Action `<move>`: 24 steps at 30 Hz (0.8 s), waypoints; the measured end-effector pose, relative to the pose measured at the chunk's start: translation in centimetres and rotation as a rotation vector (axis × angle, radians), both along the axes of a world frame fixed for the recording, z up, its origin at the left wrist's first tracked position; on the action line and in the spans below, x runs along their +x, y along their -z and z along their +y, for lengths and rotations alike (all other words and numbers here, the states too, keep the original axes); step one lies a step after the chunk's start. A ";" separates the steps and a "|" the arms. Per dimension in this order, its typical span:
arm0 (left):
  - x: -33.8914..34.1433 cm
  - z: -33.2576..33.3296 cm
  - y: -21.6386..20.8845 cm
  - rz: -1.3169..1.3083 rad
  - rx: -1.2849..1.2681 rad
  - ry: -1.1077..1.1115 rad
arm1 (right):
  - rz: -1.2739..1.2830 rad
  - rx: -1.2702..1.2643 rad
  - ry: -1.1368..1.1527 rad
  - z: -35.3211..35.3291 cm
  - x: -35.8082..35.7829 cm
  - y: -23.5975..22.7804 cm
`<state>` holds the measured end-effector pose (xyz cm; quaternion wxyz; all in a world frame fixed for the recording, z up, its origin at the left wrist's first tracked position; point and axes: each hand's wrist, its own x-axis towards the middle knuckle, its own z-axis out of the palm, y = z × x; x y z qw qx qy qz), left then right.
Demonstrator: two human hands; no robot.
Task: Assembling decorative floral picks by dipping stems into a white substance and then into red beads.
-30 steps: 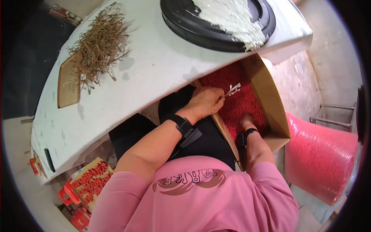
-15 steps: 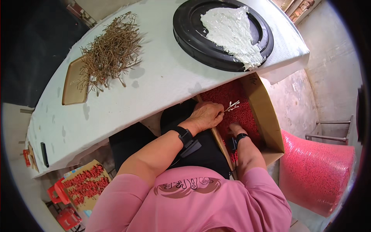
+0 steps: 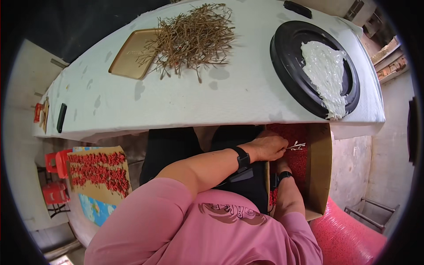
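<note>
Pinched in the fingers of my left hand (image 3: 270,148) is a thin branching twig (image 3: 297,146), its tips coated white. It is held over a cardboard box (image 3: 319,165) of small red beads (image 3: 289,129). My right hand (image 3: 282,167) reaches down into the box, just below the left one; its fingers are hidden, so I cannot tell what they hold. On the white-covered table lies a round black lid-like disc (image 3: 282,66) spread with thick white paste (image 3: 324,70). A tangled heap of bare brown twigs (image 3: 194,39) lies farther left, partly over a gold tray (image 3: 128,57).
The table edge (image 3: 198,126) runs just beyond my hands. At the lower left, a cardboard sheet (image 3: 123,170) carries rows of red-beaded twigs (image 3: 99,172), near red stools (image 3: 56,193). A large clear bag of red beads (image 3: 349,234) stands right of the box.
My view has turned, so the table and box appear farther right and the beaded rows show more fully. The left hand keeps the twig; the right hand stays down in the box.
</note>
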<state>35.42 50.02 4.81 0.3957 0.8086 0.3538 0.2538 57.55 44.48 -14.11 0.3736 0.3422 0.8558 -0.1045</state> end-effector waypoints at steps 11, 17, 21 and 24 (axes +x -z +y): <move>-0.6 0.8 0.3 0.052 0.000 -0.062 | 0.955 -0.074 1.512 -4.0 2.7 -4.4; 0.0 0.5 0.4 0.097 0.060 -0.182 | 1.781 -0.109 1.990 -5.8 3.9 -11.1; 0.2 0.1 0.4 0.221 0.088 -0.211 | 1.869 0.094 1.784 -4.9 3.6 -16.3; 0.2 0.1 0.2 0.293 0.088 -0.208 | 1.859 0.274 1.580 -3.6 0.4 -21.3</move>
